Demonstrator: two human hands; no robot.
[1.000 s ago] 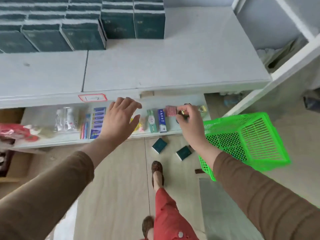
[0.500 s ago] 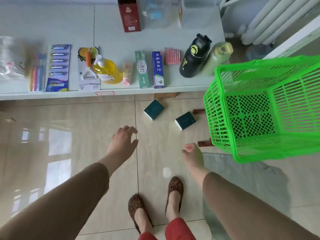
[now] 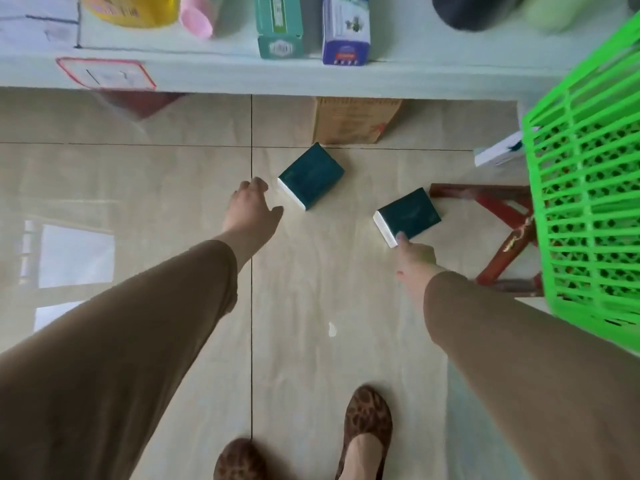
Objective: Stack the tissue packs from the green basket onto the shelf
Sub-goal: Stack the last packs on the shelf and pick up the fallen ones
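Glossy beige tiled floor (image 3: pixel 138 188) fills most of the view, white shelf (image 3: pixel 311 77) along the top edge with toiletries cut off by the frame. Bright green plastic lattice basket (image 3: pixel 588 188) at right on a dark red wooden stool (image 3: pixel 498 216), only partly in frame, contents not visible. Two dark teal tissue packs lie flat on the floor, probably dropped: left tissue pack (image 3: pixel 311 175), right tissue pack (image 3: pixel 408 216). Left hand (image 3: pixel 251 209) hangs just beside the left pack, fingers relaxed and spread, holding nothing. Right hand (image 3: pixel 414 259) touches the right pack's near edge with a fingertip; its other fingers are hidden, so grip cannot be told
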